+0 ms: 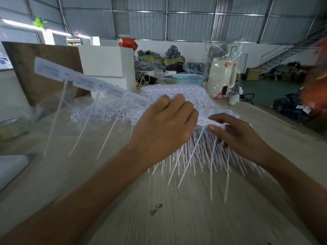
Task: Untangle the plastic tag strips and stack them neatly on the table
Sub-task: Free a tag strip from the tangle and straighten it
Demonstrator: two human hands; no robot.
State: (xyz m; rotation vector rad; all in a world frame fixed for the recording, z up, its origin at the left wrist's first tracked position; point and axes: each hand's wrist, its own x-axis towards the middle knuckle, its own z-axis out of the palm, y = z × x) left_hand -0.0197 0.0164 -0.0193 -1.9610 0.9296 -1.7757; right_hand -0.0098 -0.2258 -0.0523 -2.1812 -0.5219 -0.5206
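A grey corrugated metal wall (191, 23) with steel framing fills twelve o'clock. A metal staircase (290, 52) climbs at two o'clock above a green floor (265, 89). A brown board (44, 68) leans at ten o'clock, beside a white cabinet (106, 62). A blue basket (188, 79) sits near twelve, and the pale wooden table (177, 218) spreads toward six.

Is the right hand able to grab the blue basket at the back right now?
Probably not. The right hand is pinching the tag strip, and the blue basket sits far back behind the stacked strips.
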